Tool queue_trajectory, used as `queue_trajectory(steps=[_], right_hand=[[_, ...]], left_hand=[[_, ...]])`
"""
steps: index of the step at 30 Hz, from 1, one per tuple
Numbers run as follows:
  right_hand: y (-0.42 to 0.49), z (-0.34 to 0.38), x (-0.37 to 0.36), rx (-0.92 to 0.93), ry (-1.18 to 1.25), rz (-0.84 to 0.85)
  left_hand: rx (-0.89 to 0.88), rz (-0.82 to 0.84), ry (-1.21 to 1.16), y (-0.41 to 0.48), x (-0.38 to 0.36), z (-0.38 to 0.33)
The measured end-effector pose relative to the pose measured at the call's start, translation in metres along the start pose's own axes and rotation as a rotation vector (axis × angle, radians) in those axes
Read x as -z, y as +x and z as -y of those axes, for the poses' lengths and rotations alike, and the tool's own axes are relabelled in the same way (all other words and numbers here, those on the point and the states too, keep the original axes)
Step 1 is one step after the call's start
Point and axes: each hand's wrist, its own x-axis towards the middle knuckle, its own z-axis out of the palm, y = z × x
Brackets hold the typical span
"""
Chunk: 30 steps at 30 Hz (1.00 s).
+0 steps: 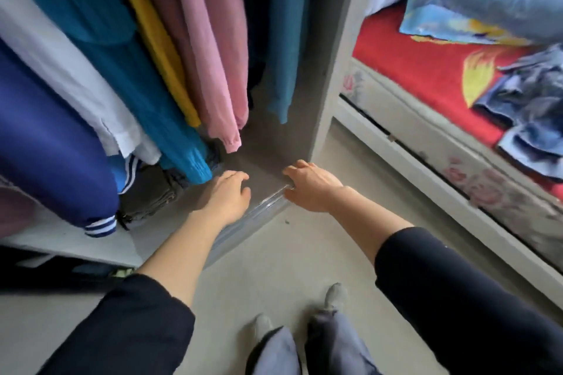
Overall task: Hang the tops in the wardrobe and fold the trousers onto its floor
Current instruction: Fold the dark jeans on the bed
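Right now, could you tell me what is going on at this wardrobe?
A person reaches both hands down to the wardrobe floor; the left hand and right hand hold nothing. Tops hang above, folded trousers lie on the floor to the left, and crumpled jeans sit on the bed.

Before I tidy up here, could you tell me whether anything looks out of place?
Yes: the jeans lie crumpled and unfolded on the bed, whereas other trousers sit folded on the wardrobe floor. The hung tops look orderly.
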Motion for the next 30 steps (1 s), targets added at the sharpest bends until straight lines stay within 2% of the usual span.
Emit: queue_trajectory(steps=[4, 9, 17, 23, 30], right_hand=[[-0.094, -0.051, 0.047, -0.168, 0.175, -0.127], [-0.204, -0.168, 0.075, -0.395, 0.148, -0.159], [-0.35, -0.347, 0.121, -0.65, 0.127, -0.207], [-0.386, -0.445, 0.142, -0.76, 0.193, -0.249], [-0.338, -0.563, 0.169, -0.776, 0.253, -0.265]], left_hand=[[-0.142, 0.032, 0.02, -0.021, 0.012, -0.112], [-0.336, 0.085, 0.008, -0.037, -0.03, -0.27], [-0.521, 0.199, 0.003, -0.06, -0.113, -0.503], [-0.59, 0.246, 0.071, -0.033, -0.137, -0.606], [-0.631, 0.23, 0.098, 0.068, -0.169, -0.699]])
